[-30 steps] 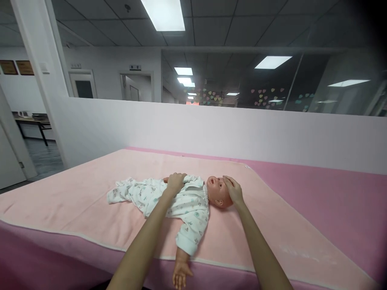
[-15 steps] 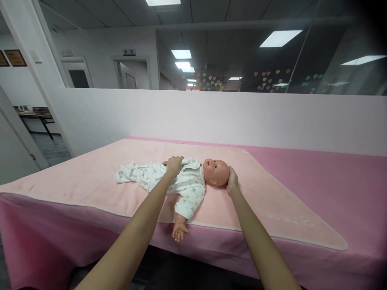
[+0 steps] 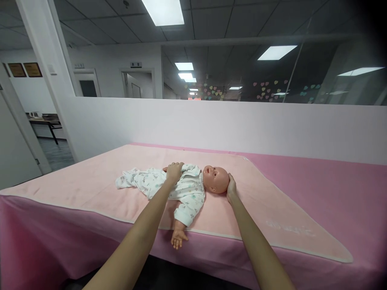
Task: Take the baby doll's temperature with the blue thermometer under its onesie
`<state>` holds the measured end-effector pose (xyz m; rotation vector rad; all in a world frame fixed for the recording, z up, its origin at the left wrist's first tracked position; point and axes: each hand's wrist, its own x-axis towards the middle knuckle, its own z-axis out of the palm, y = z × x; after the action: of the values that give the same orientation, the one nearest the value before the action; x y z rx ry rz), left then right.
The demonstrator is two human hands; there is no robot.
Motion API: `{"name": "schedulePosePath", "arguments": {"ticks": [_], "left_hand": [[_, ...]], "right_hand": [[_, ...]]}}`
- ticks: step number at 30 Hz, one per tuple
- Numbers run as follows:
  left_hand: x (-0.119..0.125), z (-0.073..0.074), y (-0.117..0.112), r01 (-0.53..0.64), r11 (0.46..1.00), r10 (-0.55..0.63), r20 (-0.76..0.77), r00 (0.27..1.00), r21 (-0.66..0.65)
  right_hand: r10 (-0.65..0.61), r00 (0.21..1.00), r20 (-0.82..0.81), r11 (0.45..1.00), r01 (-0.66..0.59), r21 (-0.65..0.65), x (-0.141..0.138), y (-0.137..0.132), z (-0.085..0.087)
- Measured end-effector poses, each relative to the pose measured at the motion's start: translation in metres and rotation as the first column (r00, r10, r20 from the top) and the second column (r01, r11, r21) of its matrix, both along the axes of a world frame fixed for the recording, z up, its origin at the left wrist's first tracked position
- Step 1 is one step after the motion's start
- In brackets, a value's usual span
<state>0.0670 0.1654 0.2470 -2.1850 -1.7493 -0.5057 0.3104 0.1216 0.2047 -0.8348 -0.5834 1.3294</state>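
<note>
Since a second earlier, the right hand (image 3: 231, 190) had moved from forehead to crown of the doll (image 3: 190, 189), cupping it openly. The left hand (image 3: 174, 172) rested on its torso; whether it gripped cloth, I couldn't tell. Beneath both hands lay a peach blanket (image 3: 256, 201), bearing the doll.

Soft light was given from above by the ceiling light panel (image 3: 165, 11); the upper right corner was blackened.

Doll (image 3: 192, 189) on blanket (image 3: 272, 209), blanket on cloth (image 3: 326, 181), wall (image 3: 229, 125) behind, desk (image 3: 45, 121) far left
</note>
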Motion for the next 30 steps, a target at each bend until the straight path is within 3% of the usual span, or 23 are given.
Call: {"name": "schedulePosePath", "arguments": {"ticks": [11, 16, 25, 30], "left_hand": [[0.000, 0.000, -0.001, 0.000, 1.000, 0.000, 0.013, 1.000, -0.018], [0.000, 0.001, -0.002, -0.004, 1.000, 0.004, 0.013, 1.000, -0.025], [0.000, -0.001, 0.001, 0.005, 1.000, -0.005, 0.008, 1.000, 0.013], [-0.001, -0.002, 0.002, 0.011, 1.000, -0.012, 0.020, 1.000, 0.018]], "right_hand": [[-0.027, 0.995, 0.098, 0.999, 0.023, 0.044, -0.003, 0.000, -0.004], [-0.026, 0.997, 0.068, 0.998, 0.022, 0.053, -0.004, -0.003, -0.001], [-0.022, 1.000, 0.004, 1.000, 0.022, 0.012, -0.013, -0.017, 0.017], [-0.021, 0.998, 0.055, 1.000, 0.020, 0.002, -0.010, -0.019, 0.022]]}}
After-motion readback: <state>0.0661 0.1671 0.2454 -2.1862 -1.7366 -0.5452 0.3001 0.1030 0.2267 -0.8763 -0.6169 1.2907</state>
